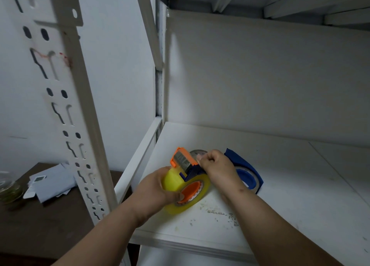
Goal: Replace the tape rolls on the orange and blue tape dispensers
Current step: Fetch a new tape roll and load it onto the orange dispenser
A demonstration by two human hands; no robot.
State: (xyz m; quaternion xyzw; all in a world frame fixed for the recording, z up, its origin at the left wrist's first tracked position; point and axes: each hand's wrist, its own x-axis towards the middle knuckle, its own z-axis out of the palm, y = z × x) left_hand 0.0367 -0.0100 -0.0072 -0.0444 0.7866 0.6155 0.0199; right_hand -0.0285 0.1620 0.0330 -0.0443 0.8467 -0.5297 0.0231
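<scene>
I hold the orange tape dispenser [181, 159] just above the white shelf [280, 185]. A yellowish clear tape roll [202, 193] sits on its orange hub. My left hand [154, 189] grips the roll and dispenser from the left, thumb on the hub. My right hand [216, 167] has its fingers curled and pinches at the dispenser's cutter end, where a dark blue part shows. The blue tape dispenser [248, 171] lies on the shelf behind my right hand, partly hidden by it. A used tape roll [197, 152] peeks out behind the orange head.
White perforated shelf posts [80, 125] rise at the left. Beyond them stands a dark brown table [50, 215] with white envelopes [52, 181] and a glass jar [9, 187]. The shelf surface is scuffed near its front edge. Another shelf runs overhead.
</scene>
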